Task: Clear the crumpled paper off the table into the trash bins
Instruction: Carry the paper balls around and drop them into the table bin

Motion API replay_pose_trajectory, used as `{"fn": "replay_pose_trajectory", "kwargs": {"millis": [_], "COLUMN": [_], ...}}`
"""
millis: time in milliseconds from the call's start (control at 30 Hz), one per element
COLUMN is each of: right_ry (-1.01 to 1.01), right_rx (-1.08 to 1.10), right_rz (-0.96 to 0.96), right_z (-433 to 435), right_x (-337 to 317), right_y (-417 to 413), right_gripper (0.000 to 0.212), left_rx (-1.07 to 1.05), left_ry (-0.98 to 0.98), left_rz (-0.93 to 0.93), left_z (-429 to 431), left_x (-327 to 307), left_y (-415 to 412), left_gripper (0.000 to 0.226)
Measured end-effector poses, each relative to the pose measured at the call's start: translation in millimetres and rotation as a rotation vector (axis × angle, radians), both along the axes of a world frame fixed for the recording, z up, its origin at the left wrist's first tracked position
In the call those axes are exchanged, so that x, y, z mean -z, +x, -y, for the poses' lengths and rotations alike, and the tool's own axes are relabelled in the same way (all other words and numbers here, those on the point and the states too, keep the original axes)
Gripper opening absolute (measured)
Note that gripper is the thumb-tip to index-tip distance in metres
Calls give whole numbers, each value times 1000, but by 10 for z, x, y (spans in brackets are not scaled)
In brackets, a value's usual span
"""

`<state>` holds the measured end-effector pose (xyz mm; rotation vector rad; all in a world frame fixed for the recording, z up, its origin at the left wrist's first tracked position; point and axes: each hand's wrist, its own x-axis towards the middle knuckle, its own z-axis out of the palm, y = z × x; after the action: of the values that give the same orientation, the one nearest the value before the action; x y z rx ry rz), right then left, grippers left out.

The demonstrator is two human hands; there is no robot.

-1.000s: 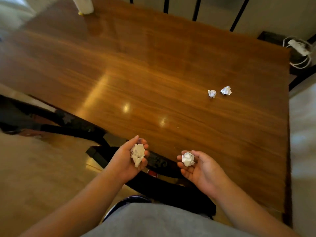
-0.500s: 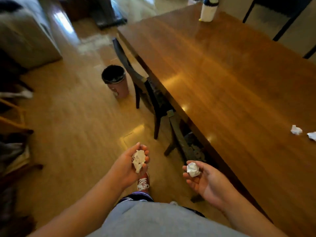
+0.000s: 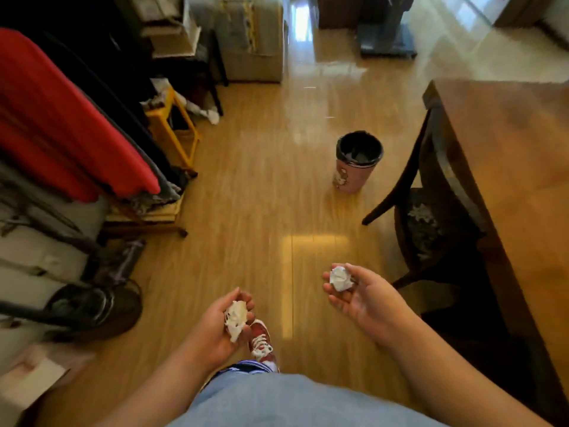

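Note:
My left hand (image 3: 215,328) curls around a crumpled white paper ball (image 3: 235,318), palm up, low in the middle of the view. My right hand (image 3: 360,294) cups a smaller crumpled paper ball (image 3: 340,278) in its fingers. A pink trash bin (image 3: 357,161) with a black liner stands on the wooden floor ahead, well beyond both hands and a little to the right. The brown wooden table (image 3: 508,155) runs along the right edge; no paper on it shows in this view.
A dark wooden chair (image 3: 428,217) is tucked at the table between the bin and my right hand. On the left stand a red cloth-draped rack (image 3: 77,124), a yellow stool (image 3: 172,131) and a floor fan (image 3: 92,306). My red shoe (image 3: 261,343) is on the floor.
The view has swung left from the table toward the floor and the bin, which now lies nearly straight ahead. Both hands still hold their paper balls; the two balls on the table are out of view.

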<state>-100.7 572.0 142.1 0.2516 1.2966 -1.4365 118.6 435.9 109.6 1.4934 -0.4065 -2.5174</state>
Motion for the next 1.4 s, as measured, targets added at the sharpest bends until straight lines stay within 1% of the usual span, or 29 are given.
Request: {"fn": "replay_pose_trajectory", "kwargs": {"millis": [167,333,433,633,800,900,1033,1167,1267,1400], "right_ry": [3,45,96,161,221,219,217,157,116,115], "right_rx": [-33,25,75,120,87,44,-30,-126,-187,-267], "right_rz": [31,41,62,100,118,121,101,78,50,28], "right_z": [971,1373,1479,1771,2251,2630,3294,4122,4824,5795], "right_x": [-1,111,230,531,683,662,557,421,380,372], "right_y": [-103,-429,-727,-1489,-2192,-2545,-2901,-3134,-3264,-3394], "right_gripper": [31,31,31,29,28,28,27,29,27,21], "left_rx": [-3,17,22,23,-14,-55,-137,-234,-276,-306], "left_ry": [-21,-22,-9,4,-45,-66,-71,-47,-25,11], "left_rz": [58,42,7,-77,-68,-63,-33,-1,26,47], "left_z": [844,1490,1836,2577,3266,3585,3922,4289,4646,5286], "left_x": [32,8,48,132,54,-11,-54,-32,69,271], "left_y": [38,-266,-607,-1483,-2239,-2518,-2690,-2720,-2749,-2845], "left_gripper": [28,30,33,31,32,32,34,30,28,30]}}
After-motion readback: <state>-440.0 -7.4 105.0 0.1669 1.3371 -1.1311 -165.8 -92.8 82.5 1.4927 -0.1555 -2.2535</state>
